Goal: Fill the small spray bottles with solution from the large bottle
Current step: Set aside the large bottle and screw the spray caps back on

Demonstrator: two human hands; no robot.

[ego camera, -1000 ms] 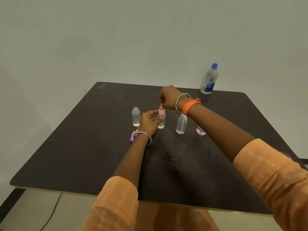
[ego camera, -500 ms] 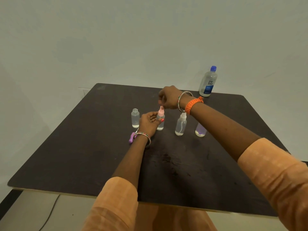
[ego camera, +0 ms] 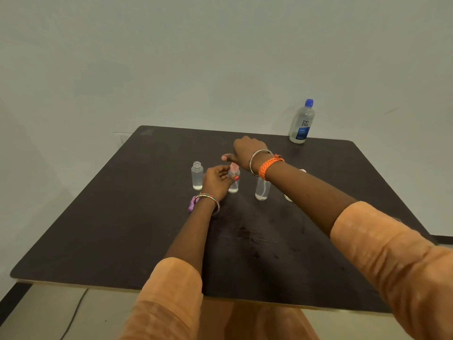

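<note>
1. The left hand, at the middle of the frame, is loosely curled beside the pink-topped spray bottle; its fingers look partly unfolded, and whether they grip the bottle or only touch it I cannot tell.
2. The right hand hovers just above that bottle's pink top, thumb stretched left. The blur hides whether it pinches the cap, so its grasp cannot be told either.
3. Left of the hands stands an uncapped small bottle with clear liquid inside; its purple spray cap lies on the counter beside the left wrist.
4. Right of them, a capped small bottle stands partly behind the right forearm, and a fourth is mostly hidden.
5. The large bottle stands closed at the counter's far edge, upper right, well apart from the rest.
6. Judging by this, filling is probably finished and recapping is in hand: the open bottle lacks its cap.
</note>
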